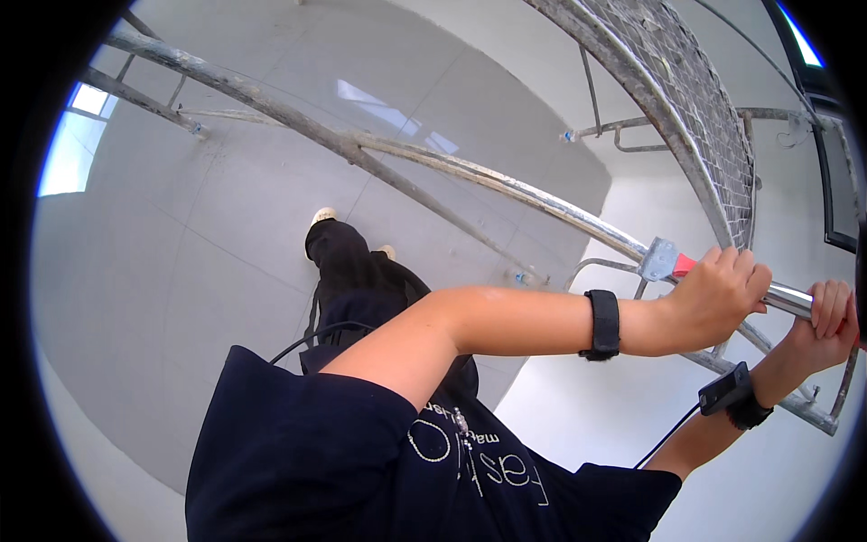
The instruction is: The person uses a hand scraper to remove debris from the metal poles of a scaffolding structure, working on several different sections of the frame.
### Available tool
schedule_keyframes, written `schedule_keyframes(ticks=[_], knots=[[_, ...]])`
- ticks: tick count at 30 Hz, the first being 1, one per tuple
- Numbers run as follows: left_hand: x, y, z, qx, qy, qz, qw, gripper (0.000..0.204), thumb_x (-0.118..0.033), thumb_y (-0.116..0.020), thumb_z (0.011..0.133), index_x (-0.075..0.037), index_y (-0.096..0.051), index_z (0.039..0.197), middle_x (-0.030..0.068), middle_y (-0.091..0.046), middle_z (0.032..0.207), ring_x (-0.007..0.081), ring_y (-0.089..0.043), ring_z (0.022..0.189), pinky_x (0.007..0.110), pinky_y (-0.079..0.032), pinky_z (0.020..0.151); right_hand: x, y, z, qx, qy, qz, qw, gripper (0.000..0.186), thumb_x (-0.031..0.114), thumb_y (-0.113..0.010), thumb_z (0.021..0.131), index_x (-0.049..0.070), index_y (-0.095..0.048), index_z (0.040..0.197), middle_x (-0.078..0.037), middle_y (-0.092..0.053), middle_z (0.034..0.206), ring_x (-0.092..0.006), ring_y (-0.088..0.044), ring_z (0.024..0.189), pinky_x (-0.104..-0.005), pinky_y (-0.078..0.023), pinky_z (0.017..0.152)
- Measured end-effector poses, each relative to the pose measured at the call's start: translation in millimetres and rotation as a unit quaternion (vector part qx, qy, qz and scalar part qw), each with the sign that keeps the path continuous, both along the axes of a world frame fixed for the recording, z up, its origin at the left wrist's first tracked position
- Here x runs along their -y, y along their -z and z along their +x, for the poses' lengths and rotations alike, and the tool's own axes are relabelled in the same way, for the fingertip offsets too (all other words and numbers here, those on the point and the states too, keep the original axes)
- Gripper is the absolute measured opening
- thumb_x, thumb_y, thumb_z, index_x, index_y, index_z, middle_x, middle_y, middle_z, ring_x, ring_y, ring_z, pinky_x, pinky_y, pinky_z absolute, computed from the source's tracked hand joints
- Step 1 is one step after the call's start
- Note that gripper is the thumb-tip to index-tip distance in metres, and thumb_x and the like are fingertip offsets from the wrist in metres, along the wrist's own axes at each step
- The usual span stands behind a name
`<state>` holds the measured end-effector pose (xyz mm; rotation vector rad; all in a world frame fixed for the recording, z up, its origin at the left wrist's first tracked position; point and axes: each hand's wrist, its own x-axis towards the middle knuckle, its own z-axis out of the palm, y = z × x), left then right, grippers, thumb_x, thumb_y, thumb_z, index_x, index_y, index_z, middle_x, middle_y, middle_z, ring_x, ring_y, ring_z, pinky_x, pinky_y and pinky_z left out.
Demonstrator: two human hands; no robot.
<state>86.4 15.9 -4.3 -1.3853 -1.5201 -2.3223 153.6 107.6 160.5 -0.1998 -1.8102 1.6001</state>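
Observation:
My left hand (713,298) grips a silver bar-like tool (786,298) with red sections and a grey metal head (657,259), at the right of the head view. My right hand (822,321) is closed round the same tool farther right, near its end. The tool lies close alongside the scuffed metal tubing of a scaffold frame (244,95), which runs diagonally across the view; whether it touches the tubing I cannot tell. Both wrists carry black straps, and a small black device (722,388) is on the right one.
A curved scaffold platform of metal mesh (686,99) rises at the upper right, beside white walls (560,425). A dark-framed opening or panel (835,172) is at the right edge. Below are grey floor tiles (181,289) and my legs in dark trousers with light shoes (322,217).

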Motion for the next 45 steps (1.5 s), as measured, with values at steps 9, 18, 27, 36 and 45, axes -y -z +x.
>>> schedule_keyframes(ticks=[9, 18, 27, 36, 45], knots=[[7, 35, -33, -0.009, -0.035, -0.039, 0.999, 0.023, -0.017, -0.059, 0.075, -0.003, -0.043, 0.084, 0.0103, -0.043, 0.07, 0.0255, -0.045, 0.064, 0.035, -0.034, 0.057, 15, 52, -52, -0.005, 0.006, -0.014, 1.0, 0.025, 0.005, -0.042, 0.084, 0.011, -0.032, 0.063, 0.001, -0.03, 0.047, -0.0064, -0.026, 0.039, -0.0217, -0.026, 0.043], [2, -9, 16, 0.006, -0.028, 0.025, 0.999, 0.025, -0.02, -0.06, 0.073, -0.003, -0.045, 0.083, 0.0094, -0.043, 0.07, 0.0235, -0.045, 0.062, 0.033, -0.034, 0.054, 3, -11, 18, -0.015, -0.057, 0.019, 0.998, 0.023, 0.006, -0.044, 0.083, 0.012, -0.034, 0.063, -0.001, -0.035, 0.046, -0.0083, -0.032, 0.038, -0.0212, -0.03, 0.043], [1, 14, -5, 0.013, -0.045, 0.032, 0.998, 0.024, -0.019, -0.062, 0.072, -0.005, -0.045, 0.082, 0.009, -0.044, 0.071, 0.0242, -0.046, 0.064, 0.034, -0.035, 0.057, 1, 17, -2, -0.005, -0.057, 0.006, 0.998, 0.023, 0.006, -0.042, 0.084, 0.011, -0.034, 0.064, 0.0, -0.032, 0.046, -0.0083, -0.031, 0.04, -0.0223, -0.03, 0.046], [14, 12, -12, 0.016, -0.045, 0.002, 0.999, 0.023, -0.02, -0.059, 0.075, -0.004, -0.044, 0.083, 0.0098, -0.044, 0.071, 0.0254, -0.046, 0.065, 0.035, -0.034, 0.058, 10, 17, -26, 0.007, -0.092, -0.017, 0.996, 0.023, 0.005, -0.043, 0.083, 0.012, -0.031, 0.064, 0.001, -0.031, 0.046, -0.0076, -0.029, 0.04, -0.0204, -0.027, 0.043], [-30, -56, 49, 0.059, 0.018, 0.023, 0.998, 0.021, -0.016, -0.058, 0.077, -0.001, -0.045, 0.081, 0.0107, -0.047, 0.07, 0.0243, -0.048, 0.065, 0.034, -0.036, 0.058, -53, -67, 54, 0.043, -0.007, -0.04, 0.998, 0.029, 0.003, -0.041, 0.087, 0.01, -0.032, 0.061, 0.001, -0.029, 0.047, -0.0079, -0.027, 0.04, -0.0211, -0.029, 0.044]])
